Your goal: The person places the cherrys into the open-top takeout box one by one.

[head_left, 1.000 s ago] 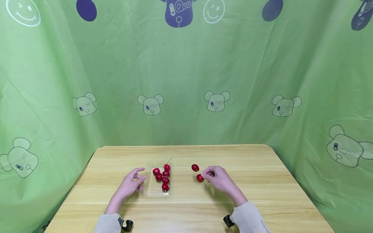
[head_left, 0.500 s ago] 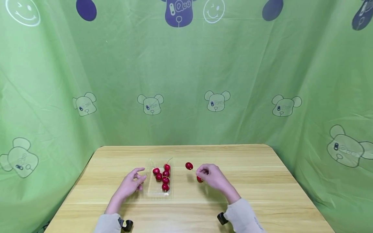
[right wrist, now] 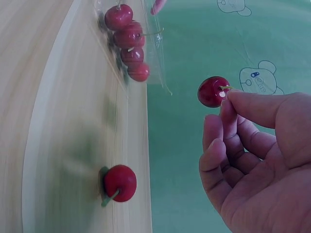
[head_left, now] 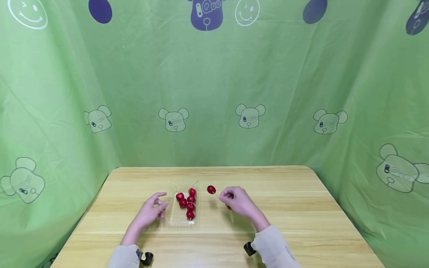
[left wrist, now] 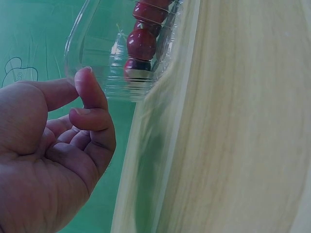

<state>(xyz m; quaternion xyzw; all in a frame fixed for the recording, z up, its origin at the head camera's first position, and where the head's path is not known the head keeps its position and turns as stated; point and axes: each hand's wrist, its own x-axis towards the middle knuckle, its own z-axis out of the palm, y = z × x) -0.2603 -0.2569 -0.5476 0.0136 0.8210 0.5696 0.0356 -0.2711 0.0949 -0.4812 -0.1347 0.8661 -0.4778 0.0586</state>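
Note:
My right hand (head_left: 238,201) pinches a dark red cherry (head_left: 211,190) by its stem between thumb and index finger, held up off the table. The right wrist view shows that cherry (right wrist: 214,91) at the fingertips, the other fingers loosely bent. Another cherry (right wrist: 120,183) with a stem lies on the table, mostly covered by the right hand in the head view. A clear plastic container (head_left: 175,219) holds several cherries (head_left: 190,206), mostly along its right side. My left hand (head_left: 151,211) is at its left edge, fingers relaxed, fingertips right at the rim (left wrist: 72,58).
The container stands left of centre on a light wooden table (head_left: 295,223). A green curtain (head_left: 214,74) with bear prints surrounds the table's back and sides. Each wrist carries a small black camera, such as the right one (head_left: 249,248).
My right hand has moved left and slightly away from me, bringing the held cherry closer to the container. It now covers most of the table cherry. The left hand stays in place.

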